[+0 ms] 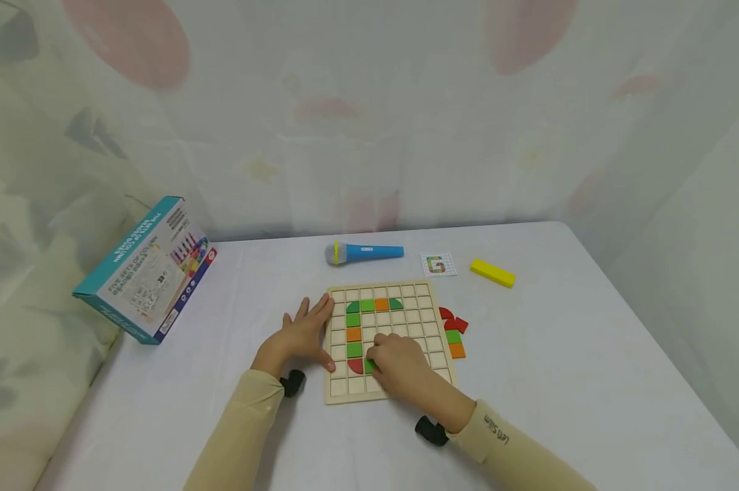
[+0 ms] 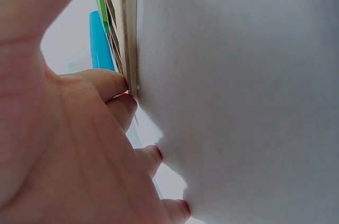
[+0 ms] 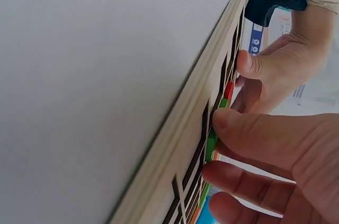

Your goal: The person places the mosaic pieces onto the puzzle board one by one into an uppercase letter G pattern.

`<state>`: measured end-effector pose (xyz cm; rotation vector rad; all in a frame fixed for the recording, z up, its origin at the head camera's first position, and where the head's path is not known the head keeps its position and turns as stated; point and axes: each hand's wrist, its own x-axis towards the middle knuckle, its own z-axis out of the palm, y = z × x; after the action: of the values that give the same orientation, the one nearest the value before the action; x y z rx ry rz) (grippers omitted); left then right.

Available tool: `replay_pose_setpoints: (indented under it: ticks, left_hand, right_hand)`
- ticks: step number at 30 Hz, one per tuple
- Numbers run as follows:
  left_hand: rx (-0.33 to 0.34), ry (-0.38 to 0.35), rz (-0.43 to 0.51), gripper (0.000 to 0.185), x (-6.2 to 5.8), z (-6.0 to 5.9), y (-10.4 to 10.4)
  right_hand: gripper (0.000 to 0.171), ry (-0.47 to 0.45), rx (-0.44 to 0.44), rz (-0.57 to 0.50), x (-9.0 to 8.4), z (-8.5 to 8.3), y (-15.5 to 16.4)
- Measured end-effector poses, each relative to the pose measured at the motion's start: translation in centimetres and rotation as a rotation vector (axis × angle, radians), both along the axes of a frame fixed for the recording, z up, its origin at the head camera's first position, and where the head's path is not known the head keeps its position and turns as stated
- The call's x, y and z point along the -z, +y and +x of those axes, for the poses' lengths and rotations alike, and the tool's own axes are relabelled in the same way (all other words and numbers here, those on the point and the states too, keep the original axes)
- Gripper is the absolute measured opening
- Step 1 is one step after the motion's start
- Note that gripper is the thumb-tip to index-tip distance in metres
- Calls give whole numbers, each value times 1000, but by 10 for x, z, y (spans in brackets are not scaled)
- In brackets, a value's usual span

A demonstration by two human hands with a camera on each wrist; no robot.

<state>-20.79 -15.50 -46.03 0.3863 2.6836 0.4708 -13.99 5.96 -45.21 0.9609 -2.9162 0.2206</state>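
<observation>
A wooden grid board (image 1: 410, 348) lies on the white table. Colored tiles form a bent line in its cells: green squares, orange squares, dark green rounded corners and a red rounded corner (image 1: 355, 366). My left hand (image 1: 298, 341) is spread at the board's left edge, with the thumb and index finger touching the frame. My right hand (image 1: 406, 365) is over the lower middle cells. In the right wrist view, its thumb and index finger pinch a green tile (image 3: 211, 143) low at the board, beside the red piece. The right fingers partly hide that tile in the head view.
Loose red (image 1: 461, 325), green and orange (image 1: 457, 350) tiles lie against the board's right side. Behind it are a blue microphone (image 1: 374, 252), a pattern card (image 1: 438, 264) and a yellow bar (image 1: 493, 273). A teal-and-white box (image 1: 151, 273) stands at the left.
</observation>
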Motion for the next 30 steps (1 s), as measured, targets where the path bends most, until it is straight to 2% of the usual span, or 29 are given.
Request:
replay_pose_setpoints:
  ticks: [8, 14, 19, 25, 30]
  left_hand:
    - [3, 1, 3, 136, 0, 0, -2]
    - [-8, 13, 1, 137, 0, 0, -6]
    - [-1, 8, 16, 136, -1, 1, -5]
    - [10, 14, 8, 136, 1, 0, -2]
    - [15, 13, 0, 136, 0, 0, 0]
  right_hand:
    - [22, -3, 7, -29, -5, 3, 5]
    - [27, 4, 36, -66, -5, 0, 26]
    - [29, -28, 139, -113, -7, -1, 59]
    - [23, -56, 307, -92, 1, -3, 104]
    - [23, -92, 367, -65, 7, 0, 124]
